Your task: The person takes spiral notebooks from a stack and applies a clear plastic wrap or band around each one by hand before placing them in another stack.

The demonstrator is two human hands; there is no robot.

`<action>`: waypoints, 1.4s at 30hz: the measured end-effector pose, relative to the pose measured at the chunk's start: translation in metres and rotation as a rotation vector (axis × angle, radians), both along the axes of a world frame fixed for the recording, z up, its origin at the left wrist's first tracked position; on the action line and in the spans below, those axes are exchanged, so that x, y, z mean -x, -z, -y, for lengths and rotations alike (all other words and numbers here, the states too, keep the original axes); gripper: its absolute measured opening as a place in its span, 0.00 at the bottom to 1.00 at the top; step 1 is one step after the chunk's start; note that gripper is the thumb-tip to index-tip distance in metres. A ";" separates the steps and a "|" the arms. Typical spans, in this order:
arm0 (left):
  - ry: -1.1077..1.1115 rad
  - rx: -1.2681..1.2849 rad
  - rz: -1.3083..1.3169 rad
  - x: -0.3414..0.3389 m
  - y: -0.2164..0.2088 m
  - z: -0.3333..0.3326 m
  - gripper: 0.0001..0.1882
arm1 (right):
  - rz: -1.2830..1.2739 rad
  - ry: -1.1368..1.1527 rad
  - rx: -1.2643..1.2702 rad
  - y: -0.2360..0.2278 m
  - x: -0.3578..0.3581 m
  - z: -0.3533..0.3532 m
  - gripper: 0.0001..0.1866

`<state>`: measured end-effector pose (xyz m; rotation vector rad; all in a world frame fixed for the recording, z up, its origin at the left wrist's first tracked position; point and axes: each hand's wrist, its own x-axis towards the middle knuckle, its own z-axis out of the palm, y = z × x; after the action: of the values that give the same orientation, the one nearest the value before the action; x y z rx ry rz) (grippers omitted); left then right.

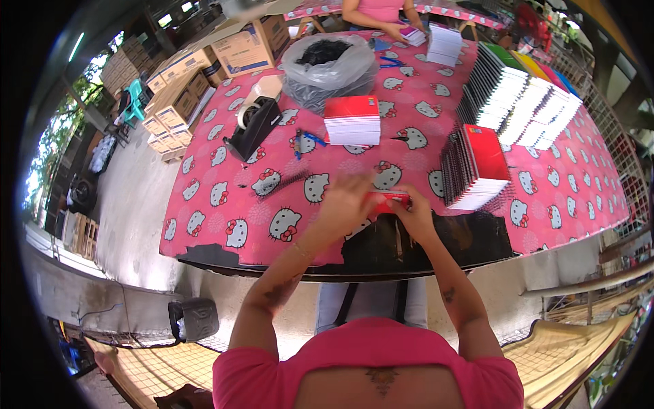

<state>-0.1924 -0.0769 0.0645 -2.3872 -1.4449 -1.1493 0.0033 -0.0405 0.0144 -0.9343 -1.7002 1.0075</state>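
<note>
A small red notebook is in front of me near the table's front edge, seen mostly from its edge. My right hand grips its right end, with the thumb on the near side. My left hand is at its left end, the fingers smeared by motion, so their hold is unclear. Left of that hand, a dark wire coil lies on the pink cartoon-print tablecloth. Beyond my hands is a stack of red-covered notebooks. To the right stands a pile of coil-bound red notebooks.
A black tape dispenser and blue-handled tools lie at left. Behind them stands a clear bag of black coils. Tall notebook stacks fill the far right. Cardboard boxes are far left. Across the table, another person's hands handle notebooks.
</note>
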 end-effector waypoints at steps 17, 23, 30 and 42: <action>-0.132 0.157 0.390 0.065 0.009 0.044 0.11 | -0.120 -0.329 0.334 0.001 0.003 -0.010 0.16; -0.106 0.222 0.550 0.054 0.014 0.042 0.09 | -0.105 -0.332 0.290 0.000 0.005 -0.008 0.16; -0.133 0.208 0.424 0.060 0.013 0.034 0.07 | -0.062 -0.322 0.224 0.002 0.003 -0.007 0.16; 0.062 0.346 0.175 0.060 -0.012 0.025 0.09 | -0.097 -0.343 0.269 -0.005 -0.002 -0.002 0.15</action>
<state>-0.2526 -0.1018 0.0763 -2.6281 -1.7646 -1.2377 0.0057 -0.0388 0.0192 -0.7581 -1.7043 1.5141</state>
